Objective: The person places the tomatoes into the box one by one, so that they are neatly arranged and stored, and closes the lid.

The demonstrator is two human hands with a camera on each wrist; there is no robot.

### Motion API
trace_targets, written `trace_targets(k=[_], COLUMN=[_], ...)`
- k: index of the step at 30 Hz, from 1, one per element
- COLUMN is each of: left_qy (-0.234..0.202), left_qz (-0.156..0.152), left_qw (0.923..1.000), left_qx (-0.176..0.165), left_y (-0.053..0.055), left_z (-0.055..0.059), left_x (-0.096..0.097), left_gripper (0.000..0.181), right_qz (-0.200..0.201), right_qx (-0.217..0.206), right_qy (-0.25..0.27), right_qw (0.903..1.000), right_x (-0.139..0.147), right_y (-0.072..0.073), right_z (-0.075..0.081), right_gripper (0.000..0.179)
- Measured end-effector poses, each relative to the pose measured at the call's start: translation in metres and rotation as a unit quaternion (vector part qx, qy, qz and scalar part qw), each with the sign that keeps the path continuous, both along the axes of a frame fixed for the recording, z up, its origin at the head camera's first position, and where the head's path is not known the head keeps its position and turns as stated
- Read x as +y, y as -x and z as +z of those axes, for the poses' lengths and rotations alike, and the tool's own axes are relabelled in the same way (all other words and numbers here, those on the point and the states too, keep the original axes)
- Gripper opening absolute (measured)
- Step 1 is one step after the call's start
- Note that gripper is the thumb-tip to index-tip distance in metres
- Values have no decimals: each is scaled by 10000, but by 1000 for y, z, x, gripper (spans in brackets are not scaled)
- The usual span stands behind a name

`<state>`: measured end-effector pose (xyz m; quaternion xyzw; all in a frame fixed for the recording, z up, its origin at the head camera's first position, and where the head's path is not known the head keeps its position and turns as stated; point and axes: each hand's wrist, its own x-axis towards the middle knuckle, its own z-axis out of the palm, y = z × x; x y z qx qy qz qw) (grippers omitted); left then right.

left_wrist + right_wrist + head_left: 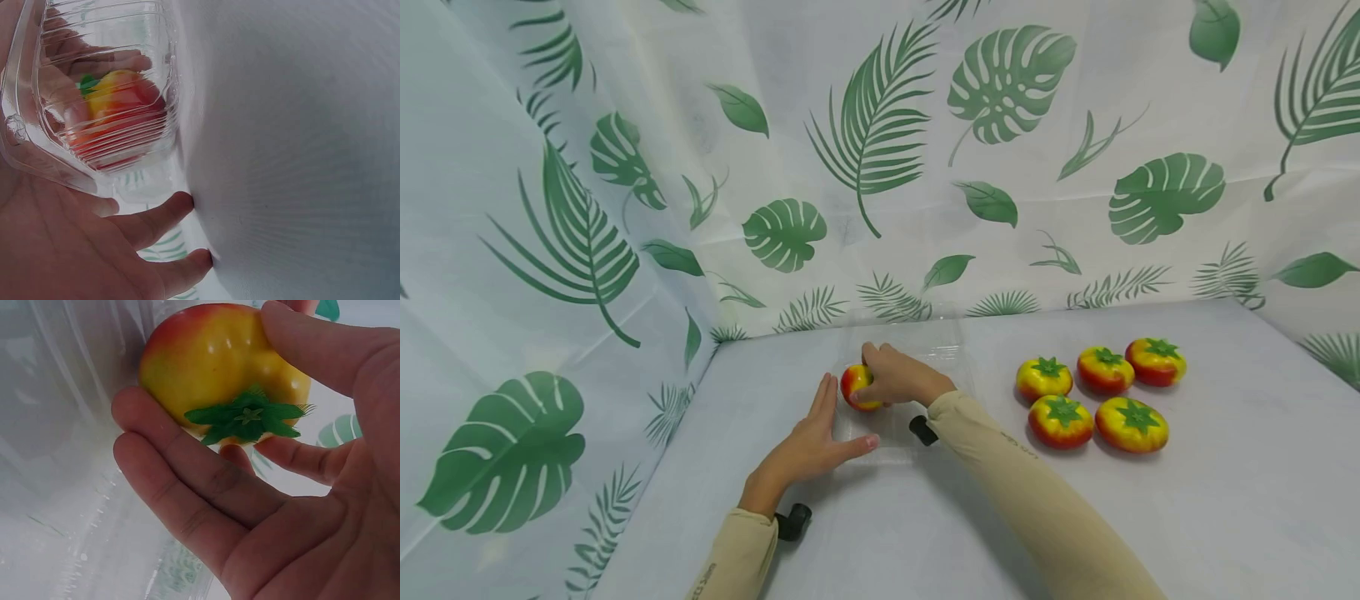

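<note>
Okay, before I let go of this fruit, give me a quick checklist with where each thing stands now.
1. Right hand has the fruit secure: ok, thumb and fingers hold it.
2. Fruit within the clear box: ok, the left wrist view shows it through the wall.
3. Fruit resting on the box bottom: cannot tell.
4. Left hand beside the box: ok, fingers straight.
5. Left hand pressing firmly enough to steady it: cannot tell.
6. All fruits boxed: not ok, five other fruits sit on the table.

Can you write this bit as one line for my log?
Right hand: holds fruit inside clear box | Left hand: beside box | Five other fruits: on table, right of box
</note>
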<state>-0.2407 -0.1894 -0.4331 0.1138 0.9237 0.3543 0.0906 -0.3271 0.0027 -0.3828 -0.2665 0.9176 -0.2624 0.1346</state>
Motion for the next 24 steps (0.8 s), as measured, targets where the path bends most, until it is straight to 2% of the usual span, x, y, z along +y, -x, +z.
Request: trace_targets(k=[12, 16, 24], left_qy=[-20, -17, 8], left_qz=[14, 27, 72], left_qw=[10000, 10000, 10000], left_qx=[12, 4, -66], left_y=[0, 0, -1], left_z=[0, -1, 0], left_x=[1, 1, 2], left_gripper=[127, 126, 126], right_qz=[58, 54, -29], right_qx=[255, 191, 223], right_qy=[-207, -151, -99], right_qw=[9994, 9997, 9997], right_x=[1, 3, 12], right_y=[-1, -2, -6], right_z=[1, 1, 4], right_gripper=[58, 57, 71])
